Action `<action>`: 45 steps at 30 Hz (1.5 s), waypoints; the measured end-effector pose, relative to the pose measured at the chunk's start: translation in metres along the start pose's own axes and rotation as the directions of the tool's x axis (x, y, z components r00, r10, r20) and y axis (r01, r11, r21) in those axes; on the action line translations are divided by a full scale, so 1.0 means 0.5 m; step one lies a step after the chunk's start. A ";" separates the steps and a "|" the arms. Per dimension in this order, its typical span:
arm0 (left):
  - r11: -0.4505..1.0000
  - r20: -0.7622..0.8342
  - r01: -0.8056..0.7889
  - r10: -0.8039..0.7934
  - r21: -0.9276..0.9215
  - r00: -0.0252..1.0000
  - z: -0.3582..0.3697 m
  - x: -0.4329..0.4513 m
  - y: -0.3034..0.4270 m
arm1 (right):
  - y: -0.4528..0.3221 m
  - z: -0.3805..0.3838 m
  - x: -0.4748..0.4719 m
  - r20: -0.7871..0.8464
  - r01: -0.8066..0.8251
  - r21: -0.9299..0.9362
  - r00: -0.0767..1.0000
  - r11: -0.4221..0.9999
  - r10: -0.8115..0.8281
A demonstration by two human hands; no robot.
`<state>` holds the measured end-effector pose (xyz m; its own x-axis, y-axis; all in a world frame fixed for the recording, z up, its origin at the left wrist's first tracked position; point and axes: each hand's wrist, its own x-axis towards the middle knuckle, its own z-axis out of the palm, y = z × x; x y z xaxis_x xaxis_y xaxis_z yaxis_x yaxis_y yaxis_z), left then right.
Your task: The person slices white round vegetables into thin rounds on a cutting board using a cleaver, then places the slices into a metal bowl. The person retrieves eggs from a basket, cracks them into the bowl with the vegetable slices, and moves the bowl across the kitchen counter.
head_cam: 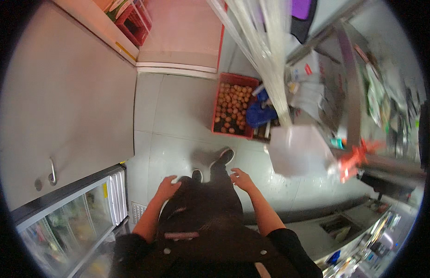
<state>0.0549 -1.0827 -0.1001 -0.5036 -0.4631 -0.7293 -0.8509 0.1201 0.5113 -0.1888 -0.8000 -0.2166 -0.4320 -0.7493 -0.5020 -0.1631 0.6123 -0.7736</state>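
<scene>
My left hand (168,187) hangs in front of my dark clothing, fingers loosely apart and holding nothing. On the other side, my right hand (241,179) is also bare, its fingers spread above the floor. Both arms reach down past a dark apron (204,222). Ahead on the tiles is a red plastic crate (215,114) of round orange-brown items (232,104), too small to identify surely. A blue bag (259,114) rests against its right side. Neither hand touches any of these.
Gathered clear plastic strips (267,55) hang ahead, right of the doorway. A blurred whitish object (298,149) juts out at right, near metal shelving (352,87). Left are a grey door (72,97) with a handle (53,172) and a glass-fronted cooler (72,222). A counter (315,239) stands right.
</scene>
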 end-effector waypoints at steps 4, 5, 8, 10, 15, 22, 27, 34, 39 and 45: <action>0.887 -0.001 0.011 -0.013 -0.462 1.000 0.065 0.114 -0.071 | -0.012 -0.055 0.216 0.041 -0.097 -0.270 0.993 0.958 0.112; 0.887 0.031 0.028 -0.015 -0.461 0.999 0.082 0.152 -0.083 | 0.006 -0.056 0.265 0.018 -0.109 -0.324 0.993 0.940 0.121; 0.861 0.134 0.074 -0.007 -0.503 0.991 0.107 0.310 -0.023 | 0.038 -0.063 0.459 -0.022 -0.187 -0.118 0.982 0.975 0.186; 0.828 0.204 0.124 -0.011 -0.547 0.979 0.123 0.436 0.033 | 0.108 -0.038 0.563 -0.062 -0.189 -0.070 0.981 0.979 0.185; 0.824 0.311 0.073 0.130 -0.563 0.941 0.189 0.720 0.020 | 0.306 0.015 0.764 -0.230 -0.320 -0.219 0.935 0.922 0.270; 0.717 0.502 0.424 -0.119 -0.554 0.857 0.208 0.849 -0.009 | 0.506 0.026 0.983 -0.458 -0.504 -0.051 0.779 0.862 0.428; 0.738 0.590 0.449 -0.086 -0.503 0.803 0.228 0.868 -0.040 | 0.614 0.012 1.106 -0.634 -0.637 0.025 0.586 0.771 0.505; 0.787 0.572 0.359 -0.009 -0.502 0.820 0.221 0.932 0.020 | 0.627 0.011 1.121 -0.673 -0.687 0.026 0.525 0.726 0.520; 0.659 0.590 0.424 0.038 -0.622 0.806 0.228 1.013 0.123 | 0.458 0.026 0.982 -0.442 -0.097 0.609 0.783 0.787 0.438; 0.495 0.546 0.476 -0.003 -0.728 0.838 0.252 1.047 0.146 | 0.183 0.000 0.883 -0.084 0.273 0.076 0.960 0.959 -0.267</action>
<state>-0.2896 -1.2056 -0.5018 -0.5009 0.0907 -0.8608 -0.5518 -0.7997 0.2368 -0.3946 -1.0750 -0.5088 -0.4454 -0.8617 -0.2431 -0.2066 0.3631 -0.9086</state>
